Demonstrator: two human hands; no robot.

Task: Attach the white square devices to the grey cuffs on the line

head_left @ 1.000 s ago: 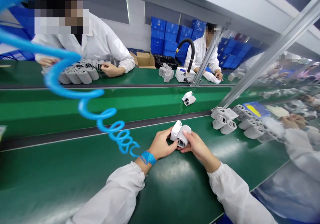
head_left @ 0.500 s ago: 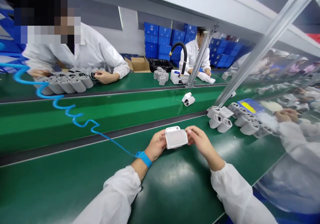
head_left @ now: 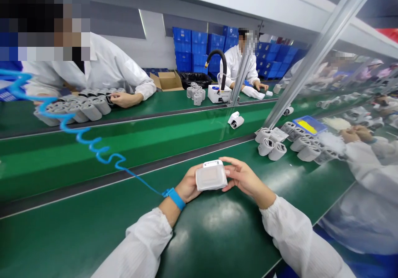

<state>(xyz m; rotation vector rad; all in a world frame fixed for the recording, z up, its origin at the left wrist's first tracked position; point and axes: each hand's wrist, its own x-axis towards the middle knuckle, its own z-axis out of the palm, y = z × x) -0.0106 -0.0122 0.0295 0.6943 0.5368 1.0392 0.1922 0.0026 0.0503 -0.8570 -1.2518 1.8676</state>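
Note:
My left hand (head_left: 188, 184) grips the left end of a white plastic device (head_left: 211, 177), whose flat pale face points up. My right hand (head_left: 245, 179) is beside it, its fingers spread and their tips at the device's right end. A blue wrist strap (head_left: 174, 198) circles my left wrist, with a blue coiled cord (head_left: 93, 143) running off to the upper left. To the right on the green belt (head_left: 224, 232) stands a cluster of grey rolled cuffs (head_left: 270, 145).
A second white device with a grey roll (head_left: 235, 120) sits on the middle green belt. Beyond it, a co-worker's hand (head_left: 126, 100) is at a row of grey rolls. A glass partition on an aluminium post (head_left: 298, 71) stands at right, and blue crates (head_left: 192, 48) are stacked behind.
The device has turned so its flat face is up and the grey tube end is hidden. My right hand has spread its fingers. The camera view has swung slightly.

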